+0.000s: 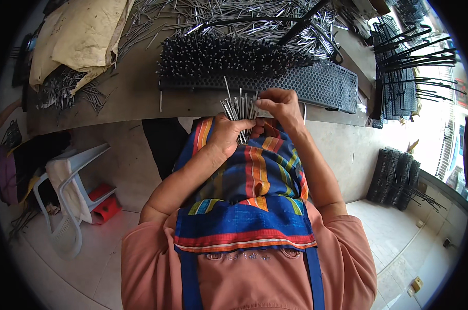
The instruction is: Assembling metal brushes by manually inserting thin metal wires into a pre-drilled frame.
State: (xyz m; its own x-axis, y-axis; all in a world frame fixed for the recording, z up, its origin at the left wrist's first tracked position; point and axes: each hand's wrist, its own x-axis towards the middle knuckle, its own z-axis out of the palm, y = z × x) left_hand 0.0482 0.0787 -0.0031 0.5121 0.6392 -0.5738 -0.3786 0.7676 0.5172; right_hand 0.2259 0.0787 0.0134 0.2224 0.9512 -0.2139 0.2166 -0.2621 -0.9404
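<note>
My left hand [226, 137] is wrapped round a bundle of thin metal rods [239, 109], held upright above my lap just off the table's near edge. One rod sticks up well above the others. At the right side of the bundle's top, my right hand [282, 106] has its thumb and forefinger pinched together against a rod. Just beyond both hands lies a long black perforated rack [324, 85] with rows of small round holes. Its left and middle part is densely filled with standing dark rods with shiny tips [218, 57].
Loose metal rods [161, 20] cover the back of the table [125, 106]. Brown paper [79, 39] lies over more rods at the left. Black racks with long wires [407, 67] stand at the right. A plastic chair [71, 201] and dark coils [394, 178] are on the floor.
</note>
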